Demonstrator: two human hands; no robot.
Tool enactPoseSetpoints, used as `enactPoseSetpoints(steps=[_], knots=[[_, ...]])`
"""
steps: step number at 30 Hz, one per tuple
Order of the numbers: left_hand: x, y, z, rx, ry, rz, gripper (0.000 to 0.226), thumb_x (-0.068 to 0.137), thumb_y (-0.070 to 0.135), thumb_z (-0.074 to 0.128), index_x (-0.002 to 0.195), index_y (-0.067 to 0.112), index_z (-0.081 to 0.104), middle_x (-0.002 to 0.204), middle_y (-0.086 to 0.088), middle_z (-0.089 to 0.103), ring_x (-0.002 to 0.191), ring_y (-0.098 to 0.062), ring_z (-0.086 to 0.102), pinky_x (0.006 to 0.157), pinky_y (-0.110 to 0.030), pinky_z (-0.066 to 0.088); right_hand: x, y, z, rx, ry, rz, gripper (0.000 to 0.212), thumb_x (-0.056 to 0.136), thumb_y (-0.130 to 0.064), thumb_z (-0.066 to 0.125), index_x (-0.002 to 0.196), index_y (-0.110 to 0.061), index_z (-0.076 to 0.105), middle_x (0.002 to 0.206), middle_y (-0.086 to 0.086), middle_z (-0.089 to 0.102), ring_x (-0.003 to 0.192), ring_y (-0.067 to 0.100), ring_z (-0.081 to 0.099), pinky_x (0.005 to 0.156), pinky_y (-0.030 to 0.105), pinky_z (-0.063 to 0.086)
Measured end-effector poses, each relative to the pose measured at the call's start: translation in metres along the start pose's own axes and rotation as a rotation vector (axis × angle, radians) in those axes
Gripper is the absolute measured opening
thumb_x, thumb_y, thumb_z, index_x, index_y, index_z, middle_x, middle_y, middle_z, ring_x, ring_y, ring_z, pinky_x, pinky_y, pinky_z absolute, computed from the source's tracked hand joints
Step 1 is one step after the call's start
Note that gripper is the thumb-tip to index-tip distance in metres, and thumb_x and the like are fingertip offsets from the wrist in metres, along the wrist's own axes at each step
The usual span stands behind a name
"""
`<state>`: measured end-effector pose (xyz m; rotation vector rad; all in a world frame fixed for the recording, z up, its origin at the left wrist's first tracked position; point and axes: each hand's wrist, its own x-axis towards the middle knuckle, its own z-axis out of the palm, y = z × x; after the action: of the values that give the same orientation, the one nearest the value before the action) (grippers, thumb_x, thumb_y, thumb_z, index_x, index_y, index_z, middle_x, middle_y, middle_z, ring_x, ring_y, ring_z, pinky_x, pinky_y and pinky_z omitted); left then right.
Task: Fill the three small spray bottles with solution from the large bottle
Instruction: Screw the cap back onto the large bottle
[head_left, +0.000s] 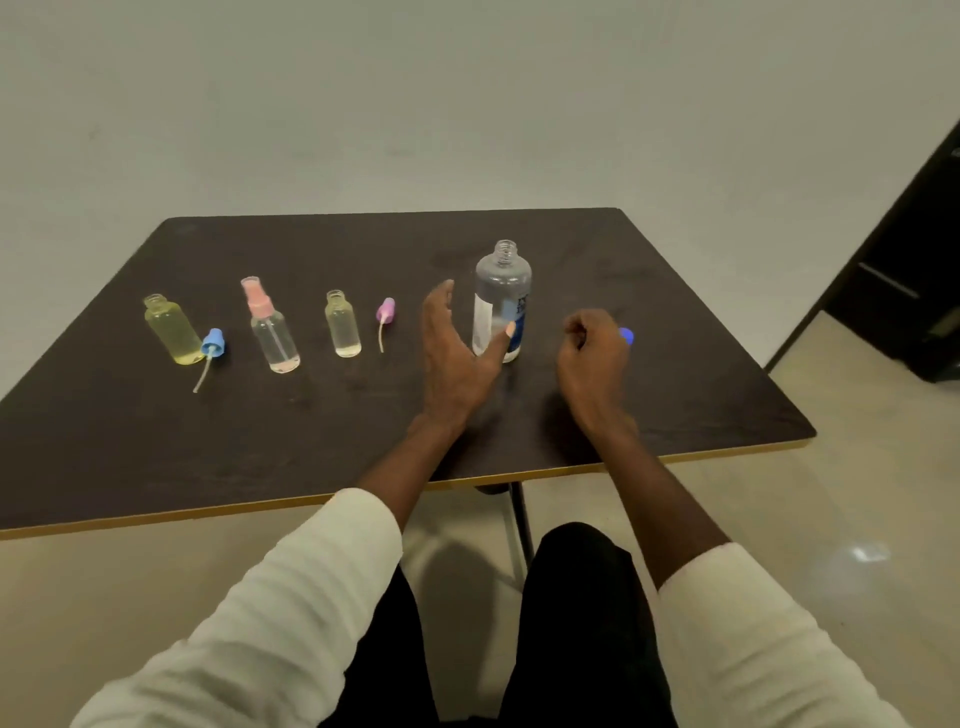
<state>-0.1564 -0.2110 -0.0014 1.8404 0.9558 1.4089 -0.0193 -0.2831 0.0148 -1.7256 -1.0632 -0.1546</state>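
Observation:
The large clear bottle (502, 299) with a blue and white label stands uncapped on the dark table (311, 426). My left hand (457, 348) is spread open just left of it, thumb tip at its lower side. My right hand (595, 353) is curled around a blue cap (627, 335), right of the bottle. To the left stand three small bottles: a yellowish one (171, 330) without its top, a clear one (272, 327) with a pink spray top on, and a short one (343, 325) without its top.
A blue spray top with tube (212, 348) lies beside the yellowish bottle. A purple spray top with tube (384, 314) lies right of the short bottle. A dark cabinet (914, 270) stands at the right, off the table. My legs sit under the table's near edge.

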Motion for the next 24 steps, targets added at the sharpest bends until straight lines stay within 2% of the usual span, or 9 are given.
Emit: enactPoseSetpoints(steps=[3, 5, 7, 9, 11, 15, 19, 22, 24], knots=[[0.011, 0.003, 0.018, -0.095, -0.066, -0.114, 0.098, 0.078, 0.040, 0.085, 0.154, 0.013, 0.028, 0.156, -0.007, 0.039, 0.142, -0.018, 0.038, 0.115, -0.030, 0.034, 0.020, 0.028, -0.011, -0.270, -0.053, 0.053, 0.037, 0.090, -0.005, 0.058, 0.127, -0.008, 0.052, 0.134, 0.012, 0.047, 0.119, 0.021, 0.048, 0.098, 0.028, 0.044], [0.018, -0.002, 0.025, -0.103, -0.091, -0.081, 0.097, 0.077, 0.045, 0.084, 0.152, 0.015, 0.031, 0.151, -0.003, 0.046, 0.139, -0.018, 0.044, 0.115, -0.038, 0.040, 0.027, 0.044, -0.014, -0.376, -0.118, 0.100, 0.045, 0.093, -0.010, 0.056, 0.136, -0.008, 0.044, 0.144, 0.015, 0.038, 0.133, 0.028, 0.037, 0.108, 0.035, 0.038], [0.021, -0.008, 0.027, -0.102, -0.112, -0.072, 0.089, 0.077, 0.046, 0.082, 0.148, 0.019, 0.036, 0.145, 0.002, 0.052, 0.132, -0.015, 0.051, 0.109, -0.041, 0.046, 0.030, 0.056, -0.013, -0.415, -0.185, 0.136, 0.036, 0.092, -0.009, 0.052, 0.128, -0.006, 0.051, 0.138, 0.018, 0.044, 0.129, 0.031, 0.042, 0.106, 0.037, 0.040], [0.021, -0.010, 0.027, -0.091, -0.118, -0.096, 0.081, 0.079, 0.043, 0.083, 0.144, 0.021, 0.040, 0.140, 0.007, 0.055, 0.125, -0.012, 0.055, 0.104, -0.036, 0.050, 0.031, 0.062, -0.013, -0.420, -0.217, 0.106, 0.022, 0.089, -0.003, 0.049, 0.105, -0.004, 0.064, 0.118, 0.016, 0.056, 0.111, 0.031, 0.054, 0.093, 0.037, 0.049], [0.021, -0.011, 0.026, -0.078, -0.121, -0.098, 0.074, 0.079, 0.042, 0.083, 0.140, 0.022, 0.044, 0.131, 0.009, 0.058, 0.117, -0.010, 0.058, 0.099, -0.034, 0.053, 0.030, 0.061, -0.012, -0.384, -0.220, 0.093, 0.022, 0.089, 0.001, 0.049, 0.096, -0.005, 0.069, 0.108, 0.012, 0.062, 0.104, 0.027, 0.057, 0.088, 0.034, 0.051], [0.021, -0.010, 0.025, -0.092, -0.115, -0.093, 0.068, 0.079, 0.040, 0.083, 0.135, 0.024, 0.048, 0.125, 0.008, 0.062, 0.113, -0.010, 0.062, 0.096, -0.036, 0.055, 0.031, 0.036, -0.006, 0.019, -0.105, 0.255, 0.038, 0.090, -0.009, 0.066, 0.127, -0.010, 0.060, 0.126, 0.007, 0.061, 0.117, 0.018, 0.057, 0.099, 0.022, 0.042], [0.021, -0.009, 0.025, -0.099, -0.103, -0.099, 0.066, 0.078, 0.040, 0.084, 0.133, 0.025, 0.050, 0.126, 0.007, 0.064, 0.113, -0.010, 0.063, 0.096, -0.036, 0.055, 0.052, -0.015, -0.002, 0.411, -0.023, 0.206, 0.031, 0.079, -0.010, 0.078, 0.108, -0.005, 0.070, 0.103, 0.008, 0.071, 0.094, 0.015, 0.067, 0.085, 0.024, 0.053], [0.021, -0.009, 0.024, -0.111, -0.111, -0.110, 0.069, 0.078, 0.044, 0.083, 0.135, 0.025, 0.050, 0.128, 0.007, 0.064, 0.114, -0.009, 0.062, 0.096, -0.035, 0.055, 0.071, -0.050, -0.004, 0.588, -0.117, 0.090, 0.028, 0.082, -0.006, 0.074, 0.110, -0.009, 0.071, 0.101, 0.004, 0.073, 0.092, 0.008, 0.068, 0.084, 0.019, 0.052], [0.020, -0.009, 0.024, -0.106, -0.114, -0.117, 0.072, 0.078, 0.047, 0.082, 0.136, 0.023, 0.049, 0.129, 0.007, 0.063, 0.116, -0.010, 0.061, 0.097, -0.035, 0.054, 0.083, -0.060, -0.005, 0.537, -0.223, 0.016, 0.030, 0.086, -0.009, 0.070, 0.116, -0.012, 0.070, 0.105, -0.001, 0.073, 0.096, 0.004, 0.067, 0.088, 0.019, 0.051]])
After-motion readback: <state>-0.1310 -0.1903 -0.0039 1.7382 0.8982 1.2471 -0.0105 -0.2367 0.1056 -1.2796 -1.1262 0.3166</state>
